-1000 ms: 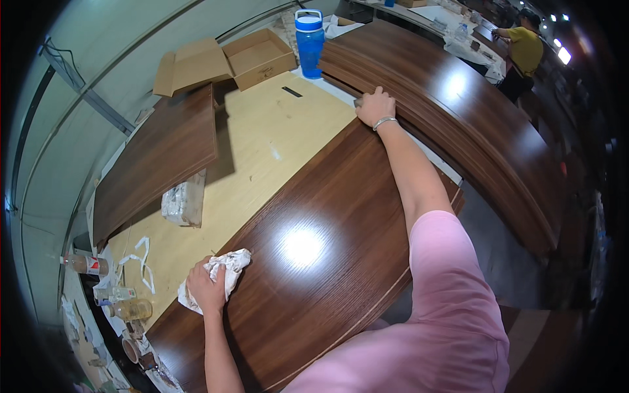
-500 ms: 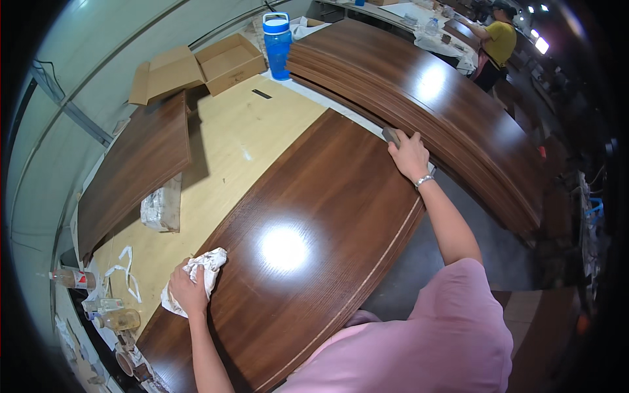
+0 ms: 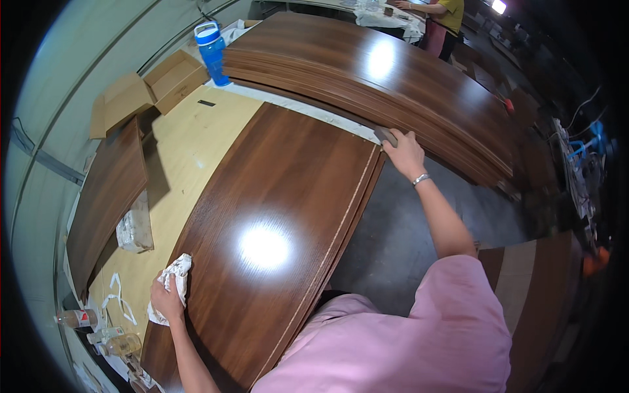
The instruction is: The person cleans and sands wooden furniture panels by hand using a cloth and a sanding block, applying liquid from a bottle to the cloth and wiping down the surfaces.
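A long dark-brown wood panel [image 3: 268, 190] with a glossy face lies in front of me on a pale board. My right hand [image 3: 405, 155] grips a small grey-brown block [image 3: 386, 136] at the panel's far right corner. Fingers and thumb close round the block; its underside is hidden. At the panel's left edge, my left hand [image 3: 167, 300] is closed on a crumpled white cloth [image 3: 175, 275]. Part of the cloth sticks out beyond the fingers. A pale line runs along the panel's right edge.
Stacked brown panels [image 3: 367, 85] stand beyond. A blue bottle [image 3: 211, 56] and open cardboard box [image 3: 175, 82] are at the back left. Another panel [image 3: 108, 203] leans left near a wrapped block [image 3: 135, 226]. Jars [image 3: 124, 344] sit near left; a person [image 3: 445, 19] works far off.
The view has turned, so the scene sits further left. My right hand has moved with the block along the panel's far edge to its right corner. My left hand still holds the cloth.
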Demonstrator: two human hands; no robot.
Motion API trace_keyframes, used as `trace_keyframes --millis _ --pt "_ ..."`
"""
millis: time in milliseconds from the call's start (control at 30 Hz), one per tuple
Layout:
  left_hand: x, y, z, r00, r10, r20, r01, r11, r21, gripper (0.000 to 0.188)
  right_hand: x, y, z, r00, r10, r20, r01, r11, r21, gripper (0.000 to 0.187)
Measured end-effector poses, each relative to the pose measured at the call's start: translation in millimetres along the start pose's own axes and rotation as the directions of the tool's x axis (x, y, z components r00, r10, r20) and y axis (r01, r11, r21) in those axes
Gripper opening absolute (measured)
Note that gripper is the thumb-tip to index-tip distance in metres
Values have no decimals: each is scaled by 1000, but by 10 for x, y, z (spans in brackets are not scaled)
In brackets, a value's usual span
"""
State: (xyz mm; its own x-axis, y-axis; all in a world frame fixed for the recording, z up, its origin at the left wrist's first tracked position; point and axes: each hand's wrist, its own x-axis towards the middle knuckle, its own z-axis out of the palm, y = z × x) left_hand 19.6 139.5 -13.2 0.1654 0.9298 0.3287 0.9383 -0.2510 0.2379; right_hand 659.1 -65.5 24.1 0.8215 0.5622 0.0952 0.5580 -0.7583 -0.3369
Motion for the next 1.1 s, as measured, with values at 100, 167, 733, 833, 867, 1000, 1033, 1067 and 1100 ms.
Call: trace_keyframes --millis 100,167,733,833,867,1000,1033,1067,1100 --pt "13 -6 24 999 -33 5 33 999 -15 40 -119 -206 48 989 -57 -136 79 983 164 51" --pt "21 -113 42 1000 -19 7 19 1000 -17 41 -90 -273 95 987 -70 -146 99 974 203 51" --pt "-71 -130 -7 999 -33 16 34 999 -34 44 -1361 -394 -32 749 -587 -308 663 655 363 63" --pt "-29 5 -33 990 -92 104 85 994 73 43 -1960 -377 206 495 -861 -117 813 411 413 69" --pt "-28 -9 -16 990 -94 104 87 994 73 43 -1952 -331 224 420 -902 -101 849 351 394 66" --pt "-29 -96 3 996 -70 47 66 995 74 43 -739 139 371 811 -470 -348 546 822 162 56" --pt "-16 -82 9 988 -110 106 98 988 115 44 -469 226 286 871 -338 -357 429 877 215 57" --pt "-18 -62 47 989 -102 106 90 990 106 44 -216 399 296 885 -256 -390 347 920 184 59" --pt "-32 -75 62 997 -51 59 48 997 53 45 -102 423 242 845 -290 -449 403 898 177 58"
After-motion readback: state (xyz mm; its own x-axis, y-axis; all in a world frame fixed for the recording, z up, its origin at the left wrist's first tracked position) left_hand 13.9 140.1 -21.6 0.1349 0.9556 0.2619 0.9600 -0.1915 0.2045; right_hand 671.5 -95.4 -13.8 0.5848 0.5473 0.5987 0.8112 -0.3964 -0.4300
